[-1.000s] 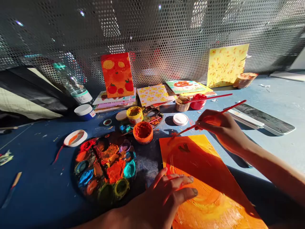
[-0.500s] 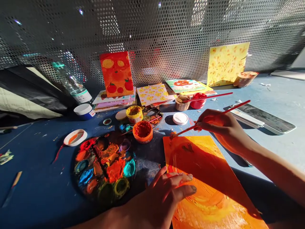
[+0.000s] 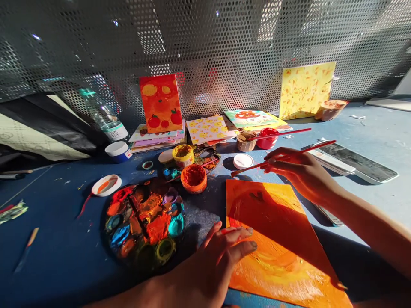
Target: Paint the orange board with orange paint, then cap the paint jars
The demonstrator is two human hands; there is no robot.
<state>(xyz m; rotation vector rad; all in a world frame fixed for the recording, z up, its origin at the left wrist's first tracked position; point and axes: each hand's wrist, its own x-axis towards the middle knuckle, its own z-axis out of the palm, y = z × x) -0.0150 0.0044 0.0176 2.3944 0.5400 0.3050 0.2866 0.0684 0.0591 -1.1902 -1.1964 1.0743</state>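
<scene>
Perforated metal screen (image 3: pixel 205 51) rises behind my blue table (image 3: pixel 70 252), with sunlight striking the far right of the tabletop and shadow over much of the left. Close to me lies the orange canvas (image 3: pixel 282 256), flat, streaked with yellow toward its near end and crossed by a slanting dark shadow; I take it as the centre of my clock. Just past its far edge, near 12 o'clock, my right hand (image 3: pixel 293 169) pinches a red-handled brush (image 3: pixel 248 169), fingers closed around the shaft. Its tip points to 11 o'clock, just beyond the canvas's far left corner; whether it touches the table I can't tell. My left hand (image 3: pixel 221 259) sits at 9 o'clock, fingers loosely spread and gripping nothing, their ends reaching over the canvas's edge; I can't tell if they press on it. Farther out between 9 and 10 is the round palette (image 3: pixel 107 239), its wells and middle thick with paint. At 10 o'clock stand the orange tub (image 3: pixel 194 188) and, just behind it, the yellow tub (image 3: pixel 183 162), both uncapped. A white lid (image 3: pixel 243 161) lies at 11, a red tub (image 3: pixel 268 143) stands at 12, and a phone (image 3: pixel 369 164) rests at 2.
</scene>
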